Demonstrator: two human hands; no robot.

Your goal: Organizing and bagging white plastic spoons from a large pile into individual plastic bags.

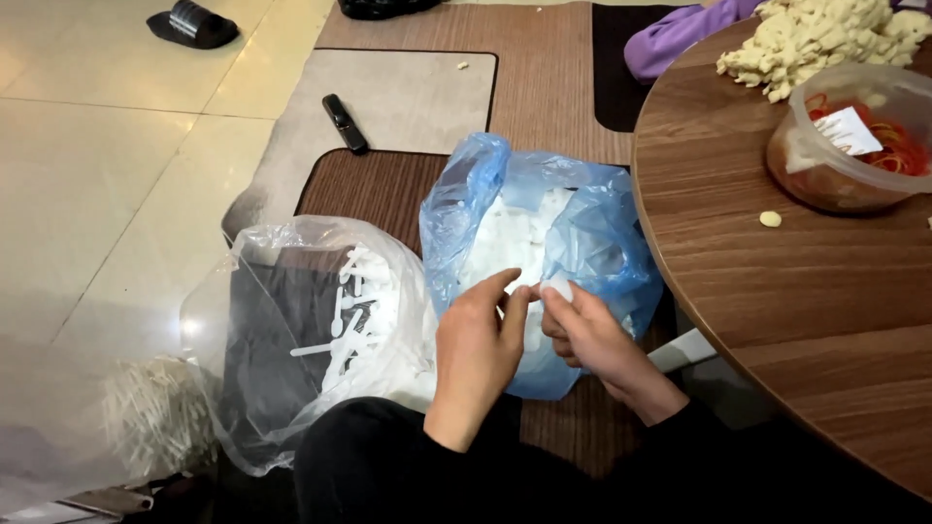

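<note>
Small white plastic piece [557,288] pinched between the fingertips of both hands, left hand [478,340] and right hand [589,335], just over the open blue bag [592,233] of white pieces; its long axis too small to tell. Beside it, clear bag [291,330] with white spoon-like pieces, upright. Brown rug [544,87] on a pale tiled floor [97,146]; round wooden worktop [777,291] to the right.

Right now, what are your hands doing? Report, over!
Left hand and right hand together over the blue bag, pinching a small white piece. Clear bag of white spoons alongside. Nothing blocking the hands.
</note>
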